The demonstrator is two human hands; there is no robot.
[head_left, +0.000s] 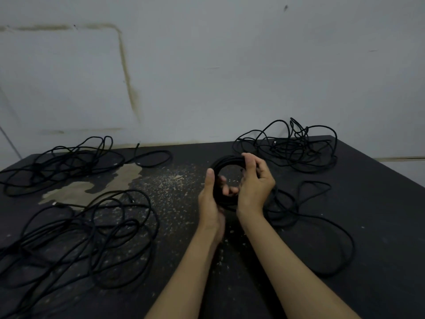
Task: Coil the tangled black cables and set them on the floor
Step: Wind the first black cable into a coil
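Observation:
A round coil of black cable (pixel 226 161) is held up over the middle of the dark table (pixel 379 203). My left hand (pixel 210 199) grips the coil's lower left side, thumb outside and fingers through the ring. My right hand (pixel 255 180) curls round the coil's right side. The loose tail of the same cable (pixel 331 229) trails off in wide loops to the right of my right forearm.
Three tangled black cable heaps lie on the table: one at the far left (pixel 69 162), one at the near left (pixel 87 240), one at the far right (pixel 296 143). Pale scuffs and chips (pixel 165 183) mark the middle. A grey wall (pixel 230 77) rises behind.

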